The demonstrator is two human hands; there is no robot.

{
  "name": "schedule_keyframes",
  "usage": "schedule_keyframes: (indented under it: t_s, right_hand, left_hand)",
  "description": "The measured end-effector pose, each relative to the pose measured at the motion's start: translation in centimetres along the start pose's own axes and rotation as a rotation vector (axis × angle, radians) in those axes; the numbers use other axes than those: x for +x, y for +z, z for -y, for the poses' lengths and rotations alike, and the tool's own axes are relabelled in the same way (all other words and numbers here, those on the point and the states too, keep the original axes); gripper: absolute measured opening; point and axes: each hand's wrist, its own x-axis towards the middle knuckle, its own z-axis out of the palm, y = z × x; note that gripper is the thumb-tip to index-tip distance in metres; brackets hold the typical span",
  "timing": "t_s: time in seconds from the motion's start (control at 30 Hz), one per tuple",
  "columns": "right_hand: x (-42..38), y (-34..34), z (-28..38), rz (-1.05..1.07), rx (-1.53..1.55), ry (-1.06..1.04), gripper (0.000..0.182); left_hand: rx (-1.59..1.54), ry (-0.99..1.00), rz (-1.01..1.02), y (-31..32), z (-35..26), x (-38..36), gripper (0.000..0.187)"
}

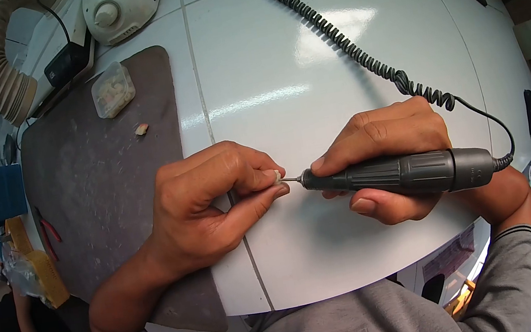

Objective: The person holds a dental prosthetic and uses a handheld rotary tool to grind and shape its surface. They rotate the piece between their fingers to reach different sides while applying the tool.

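My left hand (pixel 208 198) is closed, pinching a small whitish tooth-like piece (pixel 277 176) between thumb and fingertip. Most of that piece is hidden by the fingers. My right hand (pixel 385 141) is wrapped round a black rotary handpiece (pixel 411 174), held almost level above the white table. Its thin metal bit (pixel 291 179) points left and meets the piece, or comes very close to it. From the handpiece's rear end, a coiled black cord (pixel 327 29) runs up to the far edge of the view.
On the grey-brown mat (pixel 107 162) stand a clear plastic box (pixel 113 90) of small pale pieces and one loose piece (pixel 142 129). A ribbed hose (pixel 1 75) and a white control unit (pixel 118 9) are at the upper left. Red-handled pliers (pixel 50 229) lie at the mat's left edge.
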Motion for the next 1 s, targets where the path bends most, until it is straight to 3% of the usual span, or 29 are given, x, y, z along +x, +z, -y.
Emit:
schedule_keyframes:
  t_s: [0.9, 1.0]
  right_hand:
    - [0.00, -0.30, 0.21, 0.045, -0.037, -0.018, 0.035]
    - [-0.08, -0.51, 0.02, 0.019, -0.027, -0.046, 0.038]
  left_hand:
    - [0.040, 0.068, 0.022, 0.08, -0.16, 0.25, 0.023]
    - [-0.067, 0.007, -0.078, 0.79, 0.10, 0.00, 0.015]
